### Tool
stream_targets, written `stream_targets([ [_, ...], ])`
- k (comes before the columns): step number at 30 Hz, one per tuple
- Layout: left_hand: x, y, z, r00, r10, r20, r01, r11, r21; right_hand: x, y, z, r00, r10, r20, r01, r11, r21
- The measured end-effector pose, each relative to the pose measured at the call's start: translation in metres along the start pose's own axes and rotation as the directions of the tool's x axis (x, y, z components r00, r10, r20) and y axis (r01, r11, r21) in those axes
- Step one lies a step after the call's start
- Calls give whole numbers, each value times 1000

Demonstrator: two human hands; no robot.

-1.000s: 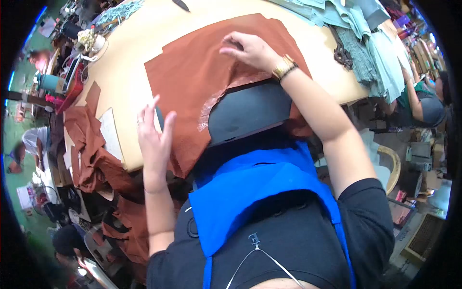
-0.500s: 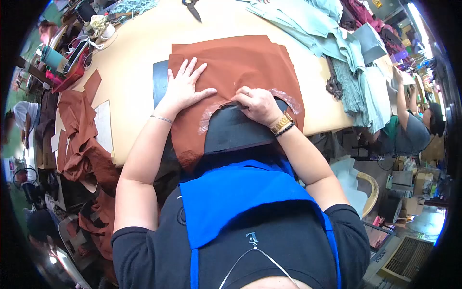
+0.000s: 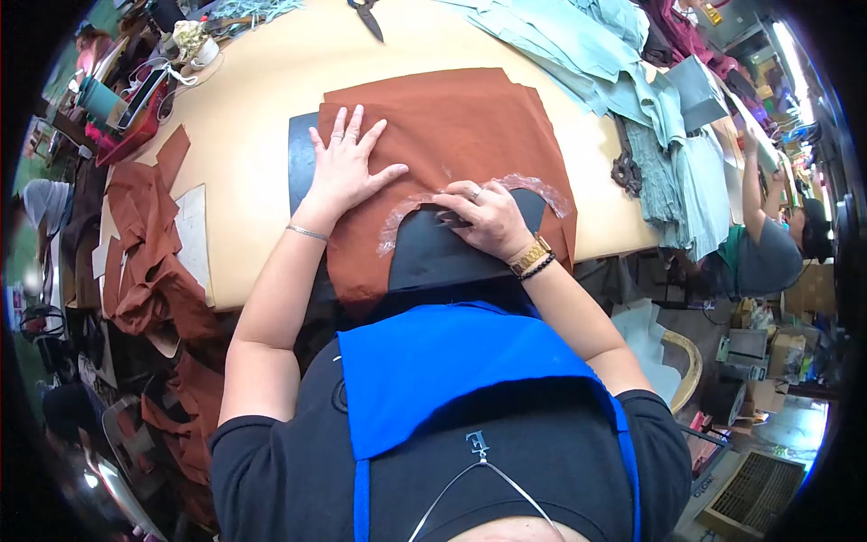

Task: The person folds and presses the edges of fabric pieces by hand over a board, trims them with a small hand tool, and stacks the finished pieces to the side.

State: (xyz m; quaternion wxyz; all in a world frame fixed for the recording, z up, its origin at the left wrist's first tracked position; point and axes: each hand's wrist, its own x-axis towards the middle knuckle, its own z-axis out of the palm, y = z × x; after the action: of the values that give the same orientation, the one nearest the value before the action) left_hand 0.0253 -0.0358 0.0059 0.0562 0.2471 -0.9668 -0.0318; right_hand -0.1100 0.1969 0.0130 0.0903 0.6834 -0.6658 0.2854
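Observation:
A piece of rust-brown fabric point(image 3: 452, 131) lies over a dark board point(image 3: 452, 244) at the table's near side. Along its curved cut-out runs a shiny, crinkled clear strip point(image 3: 540, 188). My left hand point(image 3: 350, 167) rests flat on the fabric's left part, fingers spread. At the middle of the curved edge is my right hand point(image 3: 488, 217), its fingers bent and drawn together with the tips at the fabric's edge. Something dark shows between those fingers, but I cannot tell whether it is a small tool or the board behind.
Scissors point(image 3: 367, 20) lie at the table's far edge. Pale green fabric point(image 3: 578, 54) is heaped at the right, beside a dark coiled item point(image 3: 625, 173). More brown fabric point(image 3: 144, 235) hangs over the left edge, near a red tray point(image 3: 135, 126). Another person point(image 3: 763, 244) works at the right.
My right hand has turned slightly and its fingers have shifted along the curved edge, with the index finger straighter. The left hand stays flat in place. The view has shifted slightly.

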Motion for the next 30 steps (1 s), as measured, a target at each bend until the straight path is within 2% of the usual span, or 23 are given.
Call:
stream_targets([
  [10,-5,-2,-2,998,-14,62,18,997,-75,3,6,8,982,-93,165,92,996,14],
  [12,-5,-7,2,999,0,33,4,994,-114,-2,5,3,984,-98,145,93,995,40],
  [13,-9,-6,-4,999,-10,-45,3,988,-154,-6,4,0,988,-94,124,87,995,57],
  [14,-15,-7,-11,998,-50,-36,45,990,-130,-9,4,-2,991,-87,101,80,994,72],
  [15,-22,-11,-16,987,-70,-144,48,987,-153,-11,2,-6,995,-86,42,81,991,108],
  [16,-30,-17,-19,966,-93,-242,49,982,-183,-16,0,-8,999,-29,18,27,995,97],
  [18,-56,-20,-46,958,-239,-156,206,958,-198,-28,-5,-8,996,90,-24,-87,992,95],
  [20,-85,-24,-54,944,-325,-61,318,942,-107,-33,-9,-13,976,215,-42,-211,975,74],
  [23,-113,-17,-54,966,-258,30,259,959,-111,-33,-7,-18,951,303,-67,-301,953,32],
  [24,-115,-18,-45,976,-220,-1,215,956,-199,-31,-3,-16,953,278,-117,-284,958,-42],
  [26,-118,-25,-20,983,-163,-82,122,921,-370,-30,7,-11,950,303,-75,-311,940,-138],
  [27,-113,-12,-30,947,-315,56,284,747,-601,-27,11,-9,947,311,-78,-320,936,-148],
  [29,-104,-1,-25,964,-260,61,168,413,-895,-23,15,-6,942,326,-82,-336,926,-170],
  [30,-103,2,-24,971,-234,56,105,201,-974,-20,10,-9,919,388,-68,-391,919,-43],
])
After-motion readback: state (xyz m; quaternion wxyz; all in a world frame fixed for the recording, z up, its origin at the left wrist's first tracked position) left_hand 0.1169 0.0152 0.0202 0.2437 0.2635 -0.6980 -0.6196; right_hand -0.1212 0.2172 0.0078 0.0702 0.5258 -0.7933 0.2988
